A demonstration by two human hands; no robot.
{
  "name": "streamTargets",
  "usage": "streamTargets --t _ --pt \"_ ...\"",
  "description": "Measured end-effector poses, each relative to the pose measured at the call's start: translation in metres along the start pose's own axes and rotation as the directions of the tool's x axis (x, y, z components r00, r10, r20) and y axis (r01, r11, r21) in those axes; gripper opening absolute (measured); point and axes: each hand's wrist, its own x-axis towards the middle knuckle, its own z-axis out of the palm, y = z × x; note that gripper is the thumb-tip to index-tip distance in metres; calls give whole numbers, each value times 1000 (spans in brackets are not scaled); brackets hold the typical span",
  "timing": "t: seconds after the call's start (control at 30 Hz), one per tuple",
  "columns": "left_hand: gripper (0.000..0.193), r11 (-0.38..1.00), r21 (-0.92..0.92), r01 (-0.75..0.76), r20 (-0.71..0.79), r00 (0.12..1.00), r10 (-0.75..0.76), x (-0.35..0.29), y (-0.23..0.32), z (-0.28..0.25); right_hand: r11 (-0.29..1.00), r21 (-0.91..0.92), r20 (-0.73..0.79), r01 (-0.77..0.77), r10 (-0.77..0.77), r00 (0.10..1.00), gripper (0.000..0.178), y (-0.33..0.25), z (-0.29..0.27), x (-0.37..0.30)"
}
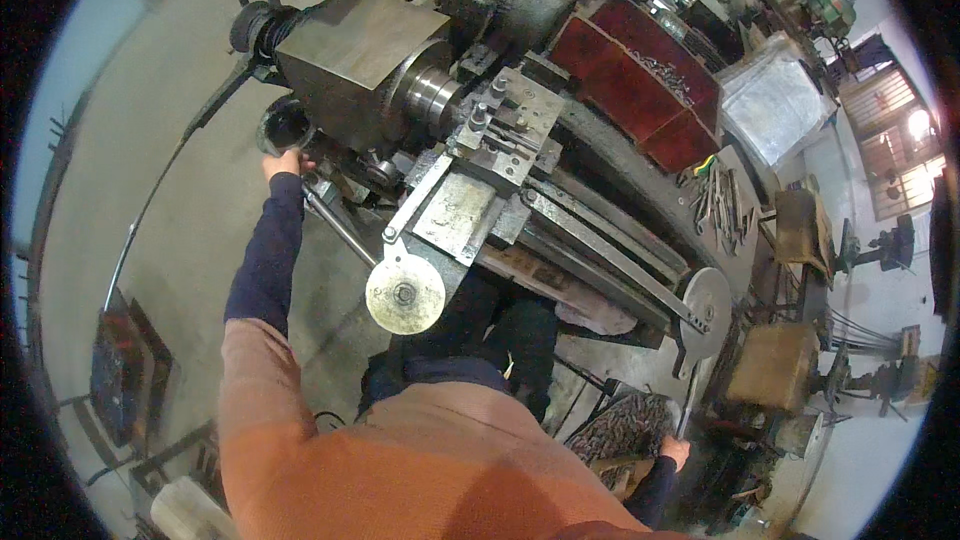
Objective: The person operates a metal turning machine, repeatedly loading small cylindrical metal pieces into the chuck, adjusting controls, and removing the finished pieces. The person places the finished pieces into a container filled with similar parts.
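Note:
A lathe-like metal machine with a grey boxy headstock (345, 50) and a shiny round chuck (432, 95) stands before me. At the far left, my left hand (286, 162) is closed on the lower rim of a dark round cup-shaped part (287, 126); its fingers are partly hidden. Low on the right, my right hand (676, 452) is wrapped around the end of a metal lever (691, 400). That lever runs up to a grey disc (706, 312) at the right end of the machine. A second, pale disc (405, 294) hangs on an arm in front of me.
Behind the bed sits a dark red tray (640, 75) with small metal pieces inside. Several wrenches and tools (722, 202) lie to its right. An electric motor (508, 2) stands at the back. A heap of dark metal pieces (625, 427) lies near my right hand.

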Motion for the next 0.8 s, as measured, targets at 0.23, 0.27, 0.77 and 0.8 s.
streamTargets --t 0.23,0.27,0.77,0.8 --pt "10 894 300 -332 57 942 331 20 -14 -17 987 25 -49 159 -158 986 51 0 12 16" --pt "10 893 306 -329 65 943 325 19 -12 -18 982 29 -77 186 -183 980 49 -4 15 24" --pt "24 961 147 -235 230 953 198 29 -18 -33 994 -112 -262 -11 -19 965 27 -62 -11 169" --pt "27 959 107 -262 264 938 226 36 -21 -45 989 -135 -241 59 -90 966 32 -72 -10 150"
